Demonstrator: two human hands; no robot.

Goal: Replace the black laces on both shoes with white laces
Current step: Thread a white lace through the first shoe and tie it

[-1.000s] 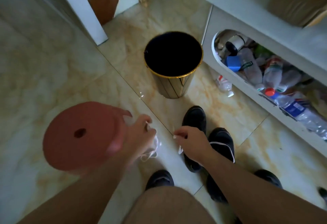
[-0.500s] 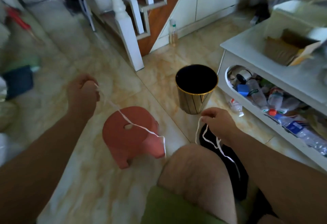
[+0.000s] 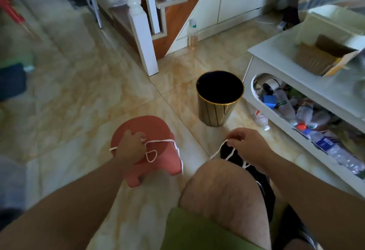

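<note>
Marbled floor tiles (image 3: 75, 99) stretch below me, a black bin (image 3: 218, 101) ahead. My left hand (image 3: 130, 147) pinches one white lace (image 3: 164, 141) over the pink stool (image 3: 150, 131). My right hand (image 3: 246, 147) pinches another white strand above the black shoe (image 3: 256, 174), behind my knee (image 3: 223, 186).

From my feed, both forearms are bare with no sleeves, watch or rings showing on the left hand (image 3: 130, 147) or the right hand (image 3: 248, 147). At six o'clock I see green shorts (image 3: 197, 232) ending above a bare, hairy knee (image 3: 223, 188). At five o'clock, a dark shoe (image 3: 296, 228) is worn.
</note>
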